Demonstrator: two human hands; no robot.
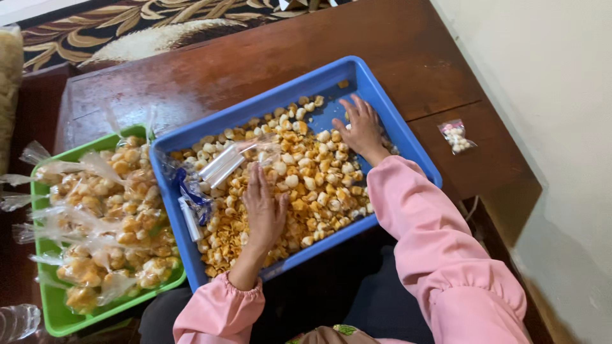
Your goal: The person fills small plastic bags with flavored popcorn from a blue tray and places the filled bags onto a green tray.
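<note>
The person's left hand point(264, 213) lies flat, palm down, on the loose snack pieces point(312, 175) that fill the blue tray point(389, 111), its fingers straight and close together, pointing away from the body and gripping nothing. Just beyond those fingertips, touching or nearly so, lies a clear plastic bag point(231, 160) still empty, its long axis running on a slant from lower left to upper right across the tray; the left hand is by far the nearer of the two to it. The right hand point(360, 127) rests farther up, near the tray's far corner, fingers spread wide and pressed lightly into the snacks, well apart from the bag; whether a piece is caught under its palm cannot be told. Against the tray's left wall sits a small bundle of folded clear bags with blue markings point(190, 200). Beside the blue tray, touching its left edge, a green tray point(54, 315) holds many filled clear packets point(111, 220), their twisted necks pointing outward to the left. On the wooden table point(255, 57), well to the right of the blue tray, lies one small sealed packet of pale round snacks point(456, 136). Both pink sleeves point(440, 248) reach in from below.
</note>
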